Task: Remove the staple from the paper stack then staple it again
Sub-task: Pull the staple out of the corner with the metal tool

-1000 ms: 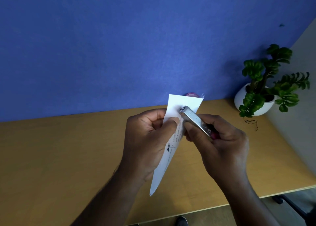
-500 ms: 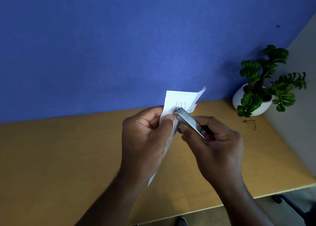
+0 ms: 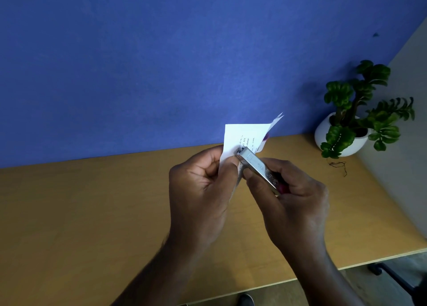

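A small white paper stack (image 3: pixel 245 134) with printed text is held upright above the desk, pinched near its top by my left hand (image 3: pixel 201 190). My right hand (image 3: pixel 293 201) grips a slim silver stapler (image 3: pixel 258 167) with a pink part at its back end. The stapler's front tip touches the paper right beside my left thumb. The sheets fan apart at the upper right corner. The staple itself is too small to make out.
A wooden desk (image 3: pixel 92 213) lies below the hands, its front edge (image 3: pixel 346 268) close to me. A blue partition (image 3: pixel 161 63) stands behind it. A green plant in a white pot (image 3: pixel 342 134) sits at the back right corner, with a dark thread beside it.
Both hands and the paper have shifted a little to the left. The paper's upper sheets have fanned open, showing printed text. The stapler tip stays against the paper.
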The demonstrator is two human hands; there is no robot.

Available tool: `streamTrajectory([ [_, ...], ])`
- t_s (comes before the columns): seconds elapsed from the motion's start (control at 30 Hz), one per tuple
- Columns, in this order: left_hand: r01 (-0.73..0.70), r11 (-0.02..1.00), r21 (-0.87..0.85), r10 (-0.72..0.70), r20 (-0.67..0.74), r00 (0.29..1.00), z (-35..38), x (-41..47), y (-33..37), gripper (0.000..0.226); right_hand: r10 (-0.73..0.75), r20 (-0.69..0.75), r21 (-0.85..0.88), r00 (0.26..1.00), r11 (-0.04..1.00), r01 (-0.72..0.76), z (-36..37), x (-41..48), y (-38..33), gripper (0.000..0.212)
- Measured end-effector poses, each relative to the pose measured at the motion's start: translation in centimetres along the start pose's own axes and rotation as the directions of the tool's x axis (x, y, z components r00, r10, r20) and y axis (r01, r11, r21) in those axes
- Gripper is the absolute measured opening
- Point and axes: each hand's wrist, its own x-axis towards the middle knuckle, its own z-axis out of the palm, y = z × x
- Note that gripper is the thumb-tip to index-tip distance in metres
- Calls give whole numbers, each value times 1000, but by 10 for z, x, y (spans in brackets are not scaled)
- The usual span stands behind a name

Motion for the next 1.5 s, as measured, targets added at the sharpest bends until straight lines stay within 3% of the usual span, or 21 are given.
streamTrajectory([
  [0.43,-7,999,-40,7,16,1000,1,1,-5,23,-48,-20,-37,999,998,47,3,1,4,19],
  [0.67,130,981,-140,-134,-18,991,1,8,0,33,-12,-25,30,1000,999,13,3,4,6,24],
  [0.8,216,954,-206,-220,3,976,-2,12,1,23,16,6,23,1000,1000,-16,-1,7,10,25],
  [0.93,262,936,-236,-263,29,964,-4,12,4,18,-39,105,-107,994,993,50,-8,13,14,22],
  [1.13,293,929,-225,-287,60,956,-6,11,3,21,-76,141,-195,987,975,103,-11,16,10,36],
  [1.5,302,946,-118,-301,28,953,-5,12,5,22,-95,159,-190,983,974,124,-12,15,12,34],
])
